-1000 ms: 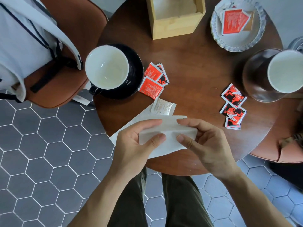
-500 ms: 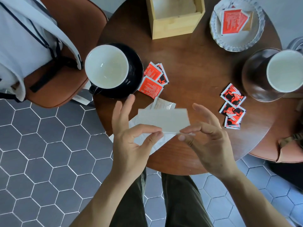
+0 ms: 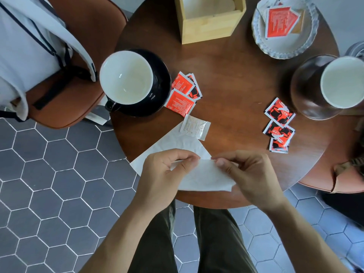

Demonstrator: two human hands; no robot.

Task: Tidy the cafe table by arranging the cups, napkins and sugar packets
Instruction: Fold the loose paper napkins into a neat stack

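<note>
Two hands, left hand (image 3: 163, 174) and right hand (image 3: 248, 172), are pinched shut on a thin white paper napkin (image 3: 204, 178), apparently for folding; another white napkin (image 3: 173, 144) is left just beyond.

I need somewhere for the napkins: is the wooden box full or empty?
Seemingly empty: the wooden box is open-topped and only bare inner walls show; its far part is cropped.

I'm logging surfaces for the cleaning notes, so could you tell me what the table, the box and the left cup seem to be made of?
The table looks like dark wood with a satin finish: grain shows, with a soft sheen. The box appears to be pale unpainted wood, perhaps bamboo, matte. The left cup looks like glazed ceramic, glossy white inside with a small highlight.
</note>
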